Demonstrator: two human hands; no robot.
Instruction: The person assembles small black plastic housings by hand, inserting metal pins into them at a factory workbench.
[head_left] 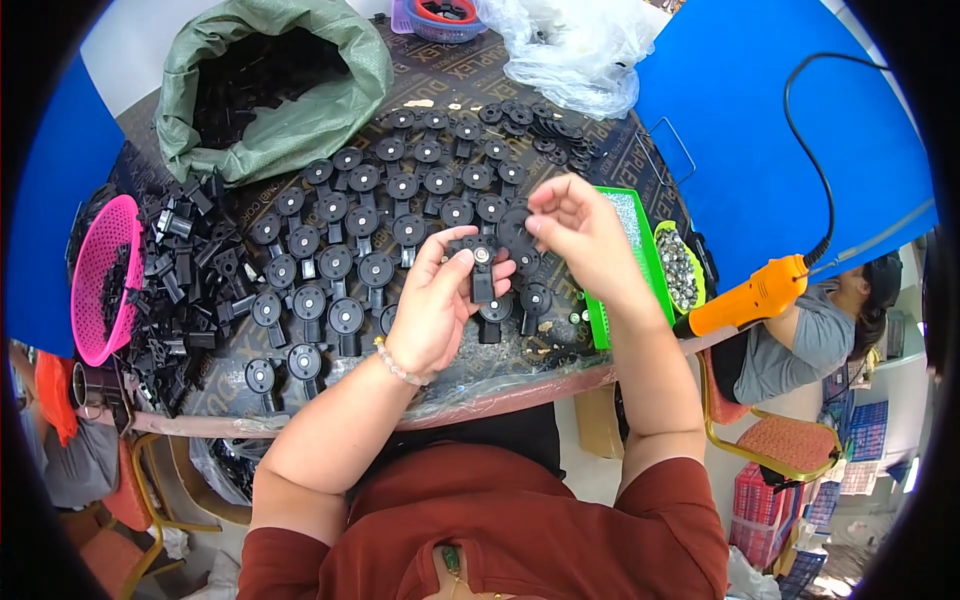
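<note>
Over the middle of the table, my left hand grips a black plastic holder with a round silvery piece on its upper face. To its right, my right hand pinches a black round disc between thumb and fingers. The disc is close to the holder, and I cannot tell whether they touch. Beneath and beyond both hands stand rows of black assembled pieces, each a round disc on a short block. More black discs are piled at the far right.
Loose black plastic parts are heaped at left beside a pink basket. Behind stands a green sack. At right are a green tray, a bowl of small metal pieces and an orange corded power tool. Another person sits beyond.
</note>
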